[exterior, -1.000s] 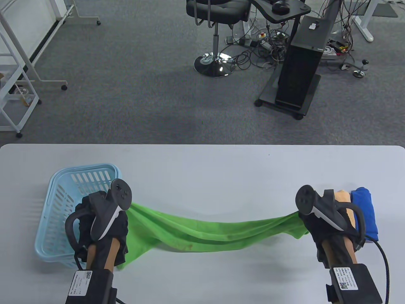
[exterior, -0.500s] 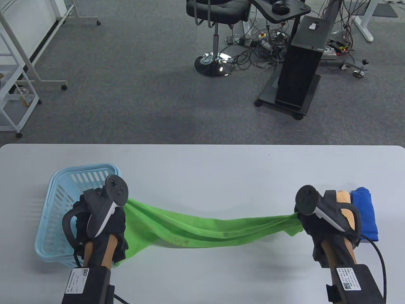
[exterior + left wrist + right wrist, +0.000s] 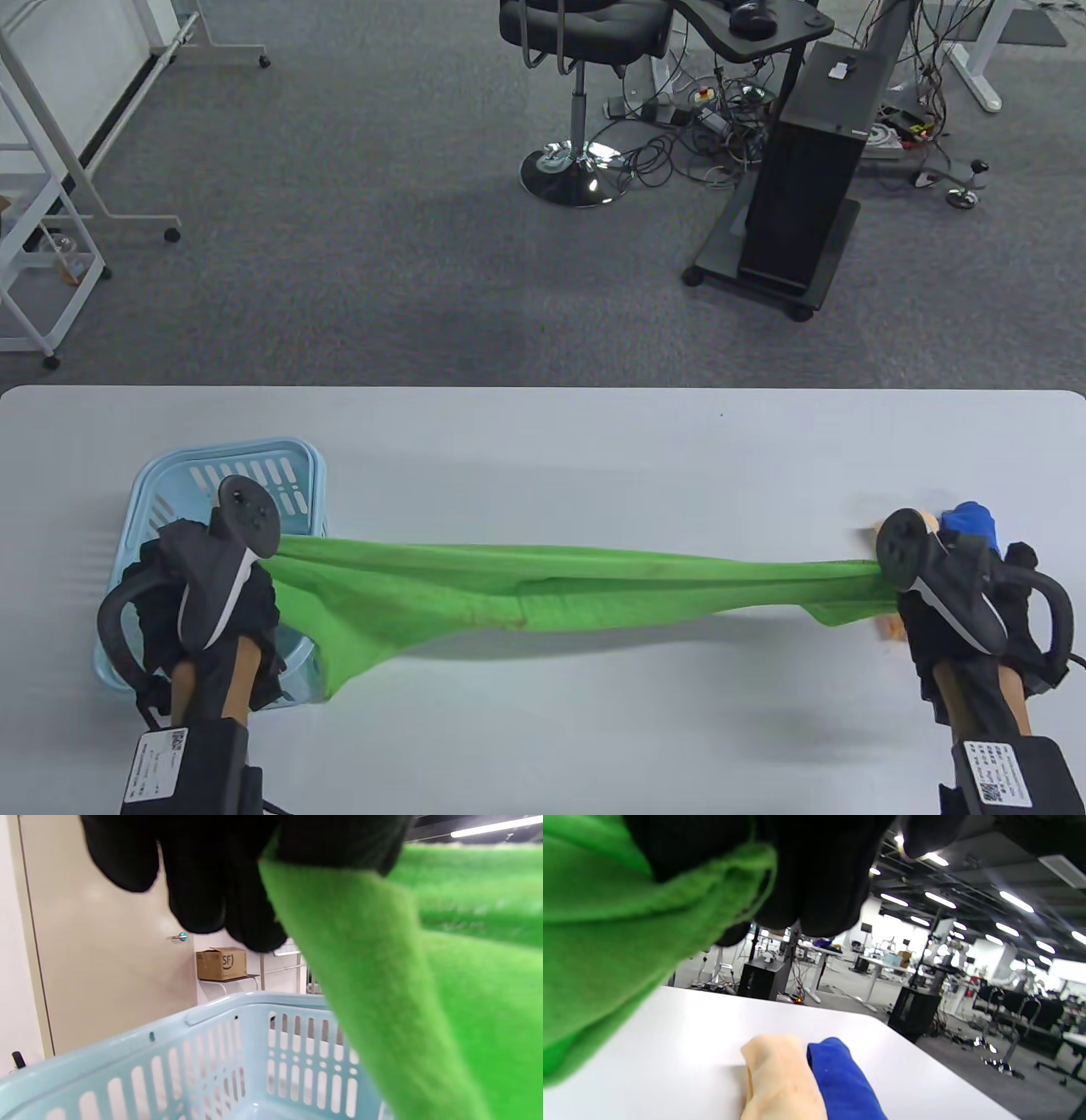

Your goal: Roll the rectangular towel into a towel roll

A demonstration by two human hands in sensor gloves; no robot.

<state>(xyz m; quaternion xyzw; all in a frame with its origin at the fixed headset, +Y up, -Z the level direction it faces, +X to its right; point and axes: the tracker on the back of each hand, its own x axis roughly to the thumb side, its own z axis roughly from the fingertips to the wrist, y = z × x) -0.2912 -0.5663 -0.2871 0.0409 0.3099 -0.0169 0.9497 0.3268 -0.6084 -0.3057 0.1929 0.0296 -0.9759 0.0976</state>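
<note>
A green towel (image 3: 551, 590) hangs stretched in the air between my two hands, above the grey table (image 3: 543, 441). My left hand (image 3: 208, 594) grips its left end over the light blue basket (image 3: 229, 463); the left wrist view shows the gloved fingers (image 3: 220, 895) closed on the towel (image 3: 424, 984). My right hand (image 3: 950, 603) grips the right end; the right wrist view shows the fingers (image 3: 814, 878) bunched around the green cloth (image 3: 606, 942). A loose corner of the towel droops toward the table beside the basket.
A rolled beige towel (image 3: 780, 1077) and a rolled blue towel (image 3: 840, 1082) lie side by side on the table under my right hand; the blue one also shows in the table view (image 3: 971, 522). The basket (image 3: 212, 1060) is beneath my left hand.
Both hands have moved apart, left hand leftward over the basket and right hand rightward over the rolled towels. The towel, which sagged before, is now pulled nearly taut.
</note>
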